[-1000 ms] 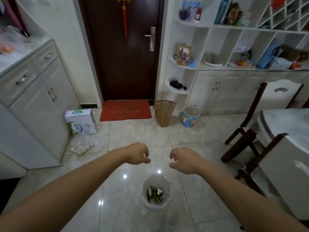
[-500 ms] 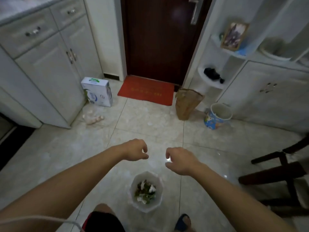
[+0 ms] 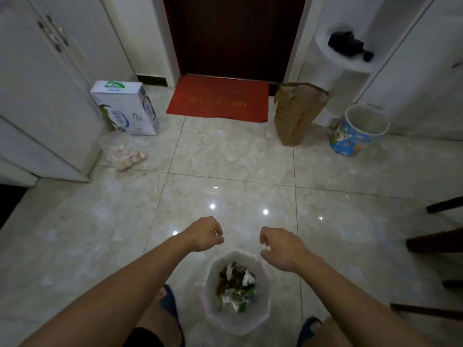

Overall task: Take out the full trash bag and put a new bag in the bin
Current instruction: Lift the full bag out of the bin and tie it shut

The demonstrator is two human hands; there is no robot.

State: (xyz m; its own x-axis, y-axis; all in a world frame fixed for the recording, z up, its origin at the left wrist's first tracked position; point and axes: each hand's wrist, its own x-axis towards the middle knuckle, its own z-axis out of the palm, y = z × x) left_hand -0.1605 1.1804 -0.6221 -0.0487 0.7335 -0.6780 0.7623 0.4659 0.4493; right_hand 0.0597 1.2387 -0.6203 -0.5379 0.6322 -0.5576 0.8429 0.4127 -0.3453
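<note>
A small white bin [image 3: 263,313] stands on the tiled floor between my feet, lined with a pale bag and filled with green scraps and crumpled paper [image 3: 236,286]. My left hand [image 3: 204,234] hovers above and to the left of the bin's far rim, fingers loosely curled with nothing in them. Above the rim's right side hangs my right hand [image 3: 280,247], also loosely curled and holding nothing. Neither hand touches the bin or the bag.
Ahead lie a red doormat [image 3: 218,98] and a dark door. A brown paper bag [image 3: 295,111] and a blue patterned bucket [image 3: 355,131] stand at right, a white carton [image 3: 125,106] and a clear bag of eggs [image 3: 122,152] by the left cabinet. Dark chair legs [image 3: 436,242] jut in at right.
The view has tilted down and drawn closer to the bin, which now sits between my feet. Both hands have dropped nearer to its rim, still curled and holding nothing.
</note>
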